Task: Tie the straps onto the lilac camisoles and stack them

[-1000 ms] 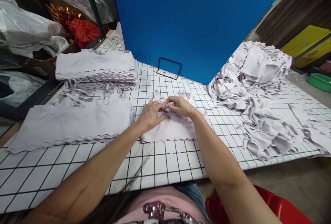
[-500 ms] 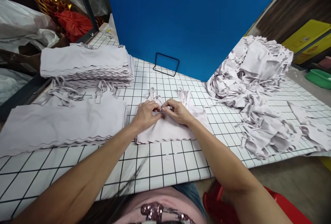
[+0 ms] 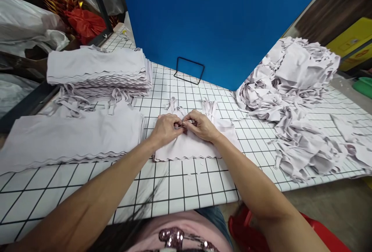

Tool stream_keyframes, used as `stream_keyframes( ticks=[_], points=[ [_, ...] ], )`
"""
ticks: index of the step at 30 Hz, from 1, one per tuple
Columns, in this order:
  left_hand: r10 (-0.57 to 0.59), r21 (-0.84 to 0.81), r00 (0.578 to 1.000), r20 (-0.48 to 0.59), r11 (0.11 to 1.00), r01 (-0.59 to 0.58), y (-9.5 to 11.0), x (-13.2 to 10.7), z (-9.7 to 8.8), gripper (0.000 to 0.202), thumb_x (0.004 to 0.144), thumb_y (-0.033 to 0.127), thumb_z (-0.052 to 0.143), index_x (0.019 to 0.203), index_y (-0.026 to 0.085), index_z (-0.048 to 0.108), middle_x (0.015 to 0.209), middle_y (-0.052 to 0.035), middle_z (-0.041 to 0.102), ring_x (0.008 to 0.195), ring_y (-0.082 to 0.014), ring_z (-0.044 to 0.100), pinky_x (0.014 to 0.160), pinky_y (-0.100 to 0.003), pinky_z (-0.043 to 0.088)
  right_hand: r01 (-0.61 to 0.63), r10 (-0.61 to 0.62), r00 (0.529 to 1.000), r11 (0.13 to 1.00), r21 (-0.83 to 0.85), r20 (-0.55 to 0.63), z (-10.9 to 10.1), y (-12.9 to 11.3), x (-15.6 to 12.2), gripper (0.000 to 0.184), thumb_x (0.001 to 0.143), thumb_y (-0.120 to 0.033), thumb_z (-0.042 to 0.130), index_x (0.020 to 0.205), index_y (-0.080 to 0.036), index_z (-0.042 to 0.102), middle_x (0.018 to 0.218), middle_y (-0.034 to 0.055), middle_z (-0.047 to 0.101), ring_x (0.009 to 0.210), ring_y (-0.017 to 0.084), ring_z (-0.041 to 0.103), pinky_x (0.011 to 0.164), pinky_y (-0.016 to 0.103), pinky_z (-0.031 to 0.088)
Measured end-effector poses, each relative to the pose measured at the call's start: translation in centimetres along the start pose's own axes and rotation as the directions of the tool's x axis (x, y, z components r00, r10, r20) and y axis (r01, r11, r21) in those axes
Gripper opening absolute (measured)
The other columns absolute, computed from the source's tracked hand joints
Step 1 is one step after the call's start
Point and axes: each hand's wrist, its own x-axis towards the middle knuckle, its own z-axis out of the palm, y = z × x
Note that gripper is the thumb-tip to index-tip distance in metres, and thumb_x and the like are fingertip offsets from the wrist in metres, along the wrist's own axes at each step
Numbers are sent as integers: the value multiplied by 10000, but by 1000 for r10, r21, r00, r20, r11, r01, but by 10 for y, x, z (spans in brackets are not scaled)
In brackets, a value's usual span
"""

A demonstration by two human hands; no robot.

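A pale lilac strappy garment (image 3: 192,148) lies flat on the white gridded table (image 3: 180,182) in front of me. My left hand (image 3: 165,128) and my right hand (image 3: 200,125) meet over its upper middle. Both pinch the fabric between closed fingertips, knuckles nearly touching. The garment's straps (image 3: 209,106) fan out just beyond my hands. Its scalloped hem faces me.
Two neat stacks of the same garments sit at left, one near (image 3: 72,135) and one farther back (image 3: 95,69). A loose heap of garments (image 3: 293,97) covers the right side. A black wire stand (image 3: 188,70) is at the back by the blue wall. A red stool (image 3: 319,236) is below right.
My hands have stayed pinched together on the garment, shifting only slightly. The view has drifted a little.
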Motion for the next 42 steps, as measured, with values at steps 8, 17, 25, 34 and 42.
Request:
stream_keyframes(
  ticks=[8, 17, 25, 34, 42],
  points=[
    [7, -2, 1000, -4, 1000, -7, 2, 0, 0, 115, 731, 242, 654, 636, 180, 668, 656, 4, 637, 703, -162, 562, 717, -312, 430, 2, -1, 999, 999, -41, 44, -3, 0, -3, 100, 902, -253, 577, 840, -200, 635, 800, 39, 637, 785, 177, 547, 786, 344, 435],
    [-9, -3, 1000, 6, 1000, 9, 1, 0, -1, 157, 756, 308, 692, 661, 184, 689, 708, -10, 682, 740, -182, 604, 779, -340, 461, 49, -32, 994, 986, -160, 109, -9, -2, -2, 77, 918, -222, 544, 870, -200, 599, 827, 45, 648, 829, 195, 543, 820, 366, 402],
    [10, 7, 998, 59, 1000, -10, 4, 1, -3, 136, 788, 287, 683, 685, 200, 699, 761, -4, 710, 821, -209, 624, 835, -361, 448, 272, -104, 934, 828, -491, 343, -21, -19, 4, 193, 940, -153, 425, 791, -207, 535, 767, 51, 594, 822, 214, 467, 812, 398, 298],
    [-1, 39, 999, 43, 999, -1, -2, 2, -2, 146, 774, 356, 685, 752, 215, 713, 764, -14, 699, 814, -219, 619, 882, -391, 442, 269, -142, 958, 755, -598, 251, -49, 2, 51, 222, 899, -124, 523, 707, -206, 598, 760, 72, 595, 884, 245, 452, 893, 457, 231],
    [88, 75, 995, 53, 993, -92, -5, -3, -2, 124, 798, 326, 642, 816, 203, 641, 831, -16, 662, 860, -215, 590, 873, -390, 445, 1, -26, 999, 836, -549, -37, -28, 24, 113, 242, 891, -399, 646, 789, -180, 627, 899, 72, 647, 927, 230, 489, 805, 370, 278]
  ],
)
